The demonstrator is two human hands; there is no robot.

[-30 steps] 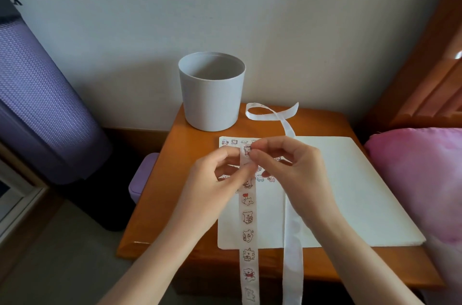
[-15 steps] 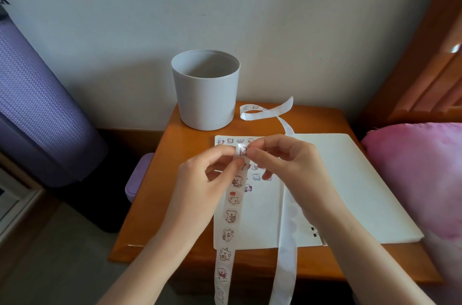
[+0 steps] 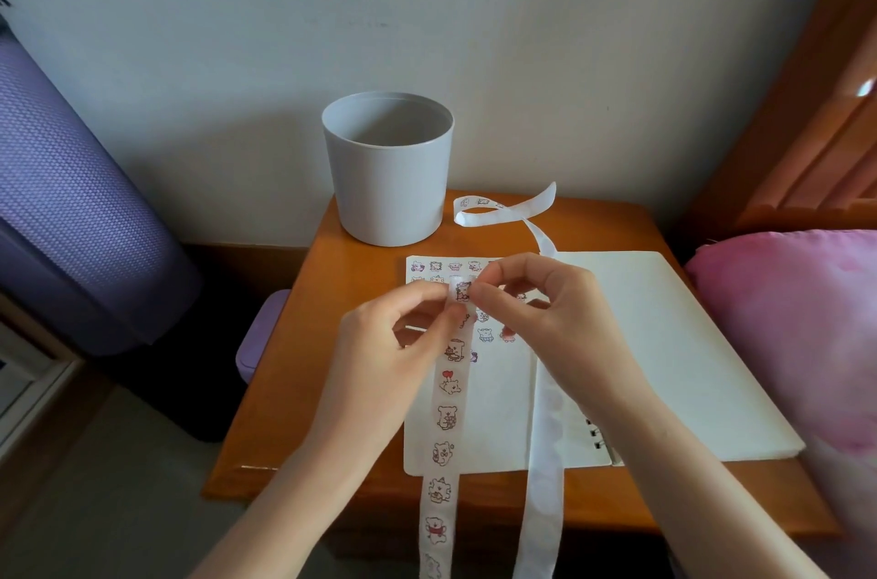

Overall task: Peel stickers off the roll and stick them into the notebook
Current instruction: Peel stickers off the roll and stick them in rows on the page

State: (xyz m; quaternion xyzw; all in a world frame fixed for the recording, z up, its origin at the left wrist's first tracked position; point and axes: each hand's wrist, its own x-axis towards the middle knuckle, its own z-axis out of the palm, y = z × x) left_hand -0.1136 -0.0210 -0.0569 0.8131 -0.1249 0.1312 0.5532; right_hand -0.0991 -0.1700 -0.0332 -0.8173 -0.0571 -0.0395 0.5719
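Left grip (image 3: 389,341) pinches sticker strip (image 3: 446,417) near its top; right grip (image 3: 545,313) pinches the top sticker (image 3: 461,292), both above open notebook (image 3: 664,341) on surface (image 3: 294,412).

The sticker strip (image 3: 446,417) — white, printed with little bears — runs down across the open notebook (image 3: 664,341), whose left page carries stuck stickers (image 3: 485,334).

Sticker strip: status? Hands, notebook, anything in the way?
Left hand and right hand pinch top end of sticker strip, over notebook. Left page partly stickered. Spent backing lies along the spine.
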